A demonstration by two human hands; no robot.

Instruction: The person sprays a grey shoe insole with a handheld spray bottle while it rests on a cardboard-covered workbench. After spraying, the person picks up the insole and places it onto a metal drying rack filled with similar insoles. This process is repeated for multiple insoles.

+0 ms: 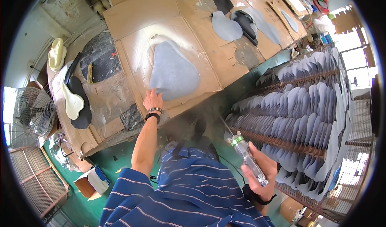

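Observation:
A grey, saddle-shaped cover piece (173, 72) lies flat on cardboard dusted with pale overspray. At its near left edge, my left hand (153, 99) has its fingers closed on the margin, where the material puckers slightly; the thumb is partly hidden. Away from the table, on the right, my right hand (260, 171) is wrapped round a spray gun (248, 156) with a clear, silvery body and a green ring. The gun's thin nozzle tube points up and left, towards the table's near edge.
Cream saddle shapes (72, 102) and black pieces sit on the table's left. Loose grey (226, 26) and black covers lie at the far right. A rack (289, 106) densely hung with grey covers stands close on my right. A fan (34, 110) is at the left.

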